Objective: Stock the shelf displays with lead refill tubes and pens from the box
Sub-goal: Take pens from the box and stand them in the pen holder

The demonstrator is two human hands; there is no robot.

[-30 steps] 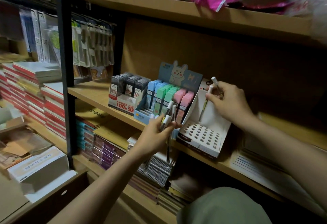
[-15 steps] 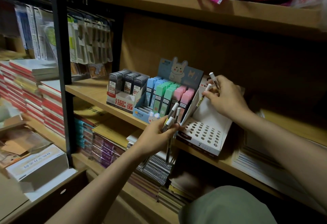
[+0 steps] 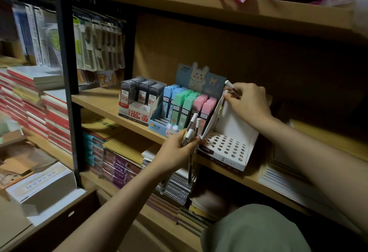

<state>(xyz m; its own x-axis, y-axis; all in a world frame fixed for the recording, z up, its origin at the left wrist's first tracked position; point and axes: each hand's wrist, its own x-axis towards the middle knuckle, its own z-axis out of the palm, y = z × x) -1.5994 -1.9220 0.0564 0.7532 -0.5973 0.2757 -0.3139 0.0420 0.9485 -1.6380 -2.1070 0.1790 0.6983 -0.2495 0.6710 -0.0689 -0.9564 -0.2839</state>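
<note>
Nearest, the left hand (image 3: 175,152) is gripping a bunch of white-capped pens (image 3: 191,132) at the front edge of the wooden shelf (image 3: 103,102), its fingers curled round them. Just beyond, the white pen display (image 3: 229,148) with its rows of holes is sitting open on the shelf. Farther back, the right hand (image 3: 249,106) is pinching two more pens (image 3: 230,87) at the display's top edge, beside the pastel lead refill tubes (image 3: 187,104) and dark refill boxes (image 3: 141,92).

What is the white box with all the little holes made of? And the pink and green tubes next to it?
The white box with holes looks like thin matte cardboard: folded flaps, sharp creases, punched round holes. The pink and green tubes look like smooth plastic, with a slight sheen and moulded caps, though the dim light leaves that open.
</note>
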